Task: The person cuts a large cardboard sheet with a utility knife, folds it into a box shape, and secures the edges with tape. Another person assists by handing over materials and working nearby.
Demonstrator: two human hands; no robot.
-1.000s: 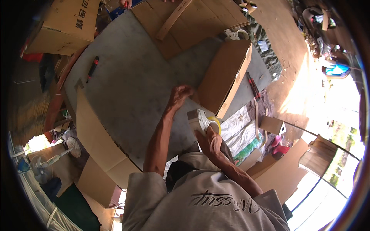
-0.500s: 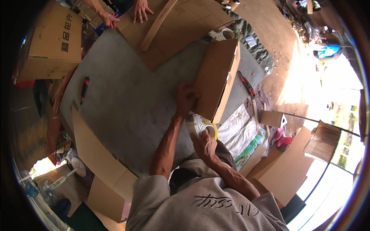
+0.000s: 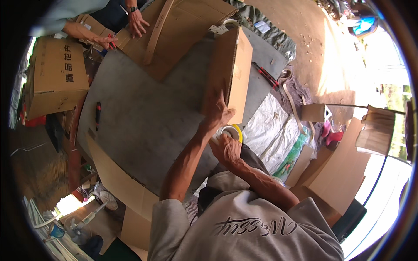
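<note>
A closed brown cardboard box (image 3: 240,74) stands on the grey tabletop (image 3: 139,104) in front of me. My left hand (image 3: 220,114) grips its near end, with the thumb on the right-hand face and the fingers along the left side. Just below, my right hand (image 3: 227,150) is wrapped round a tape dispenser (image 3: 225,130) with a yellow-edged roll. The dispenser is close under the box's near end; whether it touches the box I cannot tell, as my hands partly cover it.
A second white dispenser (image 3: 224,27) lies behind the box. Red-and-black cutters (image 3: 265,76) (image 3: 98,116) lie on either side of the table. Across it, a co-worker's hands (image 3: 137,22) rest by a flat cardboard sheet (image 3: 185,37) and wooden strip (image 3: 157,32). A large carton (image 3: 58,76) stands left.
My left hand has closed on the box's near end. The box has turned, showing more of its right-hand face. My right hand keeps the dispenser, now tucked closer beneath my left hand.
</note>
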